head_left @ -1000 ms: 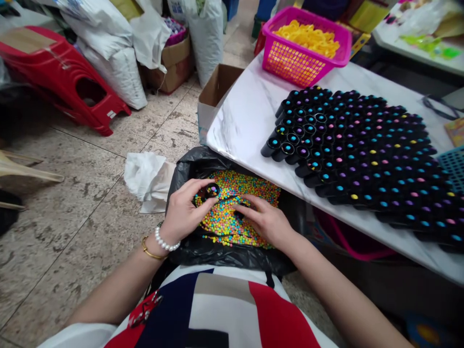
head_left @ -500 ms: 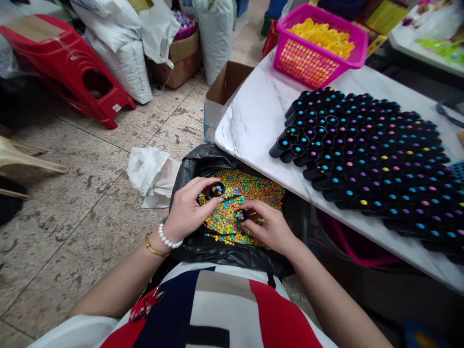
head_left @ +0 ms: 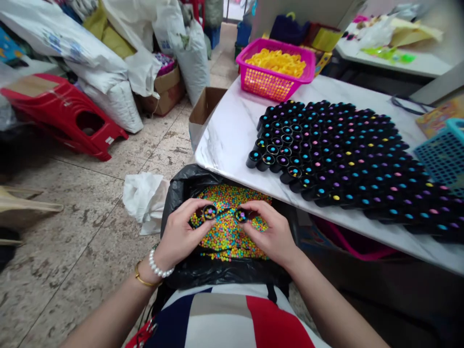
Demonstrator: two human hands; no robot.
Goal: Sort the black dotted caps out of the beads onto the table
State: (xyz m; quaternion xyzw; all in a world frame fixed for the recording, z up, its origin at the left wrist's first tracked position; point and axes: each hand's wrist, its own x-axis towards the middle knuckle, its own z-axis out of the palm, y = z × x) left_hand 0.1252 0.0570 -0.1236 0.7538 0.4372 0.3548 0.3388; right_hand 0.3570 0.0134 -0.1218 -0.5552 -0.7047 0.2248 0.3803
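Between the thumb and fingers of my left hand [head_left: 186, 227] is a small black cup [head_left: 210, 211], its round mouth facing up with a purple spot inside. My right hand [head_left: 270, 229] pinches a matching black cup [head_left: 241, 215], with small coloured bits and a purple spot showing in it. Both hands are over a heap of tiny coloured beads [head_left: 226, 237] in a container lined with a black plastic bag [head_left: 181, 179]. The two cups are apart, roughly level with each other. Fingertips on the far sides of the cups are partly hidden.
On the white marbled table [head_left: 224, 140] at the right stand many black cups [head_left: 319, 154] in close rows, with coloured centres. Behind them is a pink basket [head_left: 277, 89] of yellow pieces; a blue basket [head_left: 444, 154] stands right. Red stools [head_left: 65, 116] and white sacks [head_left: 119, 104] are left.
The camera view has shifted, so the table and baskets sit further left. My right hand's cup has turned from tilted to mouth up. Both hands still hold their cups.
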